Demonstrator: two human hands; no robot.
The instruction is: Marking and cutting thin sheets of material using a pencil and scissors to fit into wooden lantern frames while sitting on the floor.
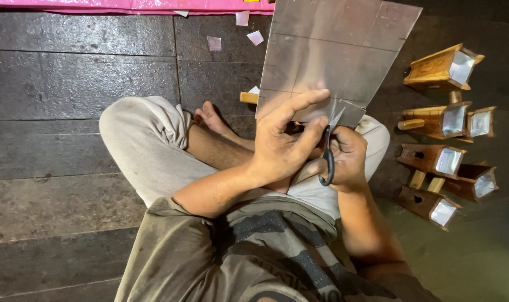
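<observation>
Left hand (282,148) pinching thin silvery sheet (333,50); right hand (346,156) closed around scissors (328,151). Probably light, floppy, sharp-edged. Best held near cut line.

Single view only: head-worn camera, looks steeply down over wearer's chest and crossed legs onto dark plank floor (70,84). Close range; left hand (279,148) and right hand (346,159) sit near frame centre, forearms enter from bottom edge. Frame top faces forward, away from wearer, reaching pink strip (126,5) along far edge. Wearer's right side falls at frame right. No second view to overlap
</observation>
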